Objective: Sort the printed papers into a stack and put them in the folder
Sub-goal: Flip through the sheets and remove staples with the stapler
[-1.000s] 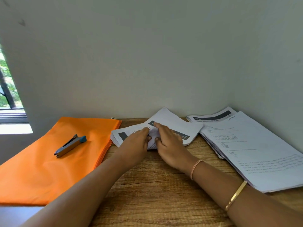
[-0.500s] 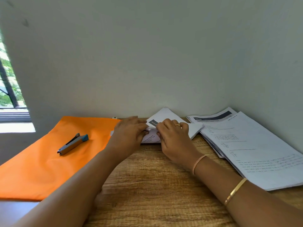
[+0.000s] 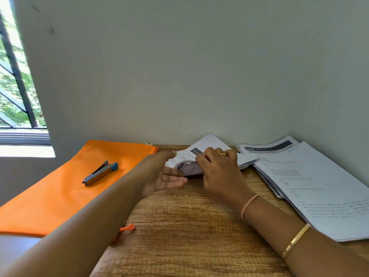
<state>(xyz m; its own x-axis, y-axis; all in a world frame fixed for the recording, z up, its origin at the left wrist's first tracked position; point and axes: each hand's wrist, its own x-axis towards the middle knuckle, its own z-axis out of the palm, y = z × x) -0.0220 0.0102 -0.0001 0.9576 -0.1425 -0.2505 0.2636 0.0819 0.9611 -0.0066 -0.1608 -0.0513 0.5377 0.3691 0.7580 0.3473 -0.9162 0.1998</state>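
Head camera shows me the left hand (image 3: 161,176) with its palm turned inward, fingers loose and holding nothing, just beside the right hand (image 3: 217,172), whose curled fingers grip a bent bundle of printed papers (image 3: 207,142) at the table's (image 3: 189,226) far edge. The sheets are white with a dark header band; a bigger stack (image 3: 319,186) lies along the right edge, and the orange folder (image 3: 60,196) along the left.

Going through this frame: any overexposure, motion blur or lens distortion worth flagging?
Head view: the window at left is overexposed, its sill blown white. The left hand is smeared by motion blur, while the right hand gripping the folded papers is sharper. The window bars lean from wide-angle distortion. The small print on the paper stack is too soft to read.
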